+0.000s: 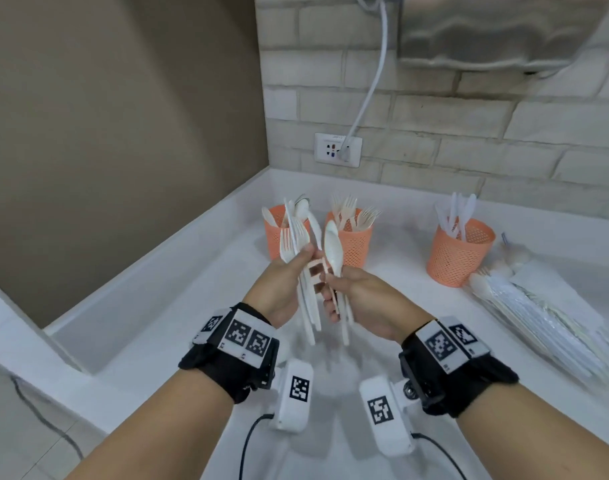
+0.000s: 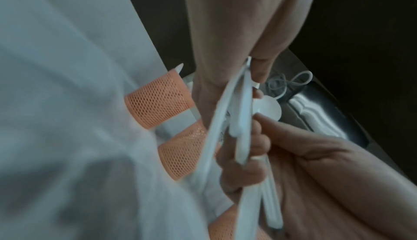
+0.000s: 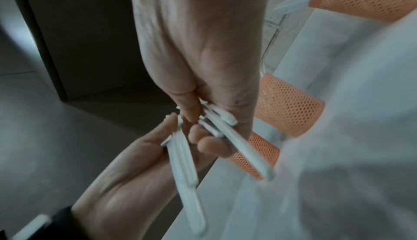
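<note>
Left hand (image 1: 283, 288) grips fork bundle (image 1: 292, 237); right hand (image 1: 365, 296) pinches spoon (image 1: 332, 243), perhaps other handles too

Kitchenette or canteen service corner. Evidence: white countertop (image 1: 192, 289) run into a wall corner, pale brick-tile backsplash (image 1: 434, 109), white wall socket (image 1: 337, 150) far centre with a white cable (image 1: 376, 74) plugged in, and a brushed stainless-steel appliance (image 1: 497, 26) mounted far right. Three orange mesh plastic cups (image 1: 459, 258) hold sorted white disposable plastic cutlery (image 1: 348, 211). Stack of wrapped cutlery packs (image 1: 545, 323) at right.
</note>
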`<action>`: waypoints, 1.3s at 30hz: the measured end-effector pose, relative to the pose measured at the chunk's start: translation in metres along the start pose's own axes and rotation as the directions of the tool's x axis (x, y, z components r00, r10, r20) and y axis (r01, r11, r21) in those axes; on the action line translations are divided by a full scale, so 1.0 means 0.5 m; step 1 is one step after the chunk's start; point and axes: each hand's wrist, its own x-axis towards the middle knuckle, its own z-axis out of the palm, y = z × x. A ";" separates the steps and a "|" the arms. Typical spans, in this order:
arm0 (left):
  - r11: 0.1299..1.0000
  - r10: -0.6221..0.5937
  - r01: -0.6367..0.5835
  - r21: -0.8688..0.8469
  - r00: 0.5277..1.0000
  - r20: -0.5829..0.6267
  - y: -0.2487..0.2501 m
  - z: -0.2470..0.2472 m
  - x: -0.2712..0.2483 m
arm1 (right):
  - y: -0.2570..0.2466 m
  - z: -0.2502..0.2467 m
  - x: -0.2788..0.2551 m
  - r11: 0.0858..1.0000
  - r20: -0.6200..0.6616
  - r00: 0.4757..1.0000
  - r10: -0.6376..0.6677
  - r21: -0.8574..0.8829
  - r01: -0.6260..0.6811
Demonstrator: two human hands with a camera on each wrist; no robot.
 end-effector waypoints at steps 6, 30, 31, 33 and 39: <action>0.997 -0.055 0.062 -0.035 0.982 0.182 -0.022 0.028 0.008 | 0.012 -0.007 -0.023 0.996 0.098 0.992 0.083 0.017 -0.085; 0.942 -0.041 -0.051 0.332 0.964 0.263 -0.063 0.099 0.082 | -0.129 -0.140 0.028 0.917 -0.354 0.886 -0.300 -0.364 0.165; 0.935 -0.050 -0.046 0.352 0.965 0.257 -0.065 0.099 0.088 | -0.139 -0.149 0.029 0.919 -0.410 0.853 -0.322 -0.352 0.177; 0.923 -0.063 -0.037 0.382 0.967 0.246 -0.067 0.098 0.101 | -0.167 -0.174 0.025 0.912 -0.538 0.747 -0.391 -0.338 0.234; 0.930 -0.059 -0.030 0.366 0.971 0.230 -0.065 0.098 0.125 | -0.206 -0.285 -0.002 0.609 -0.590 0.155 -0.793 -0.761 0.224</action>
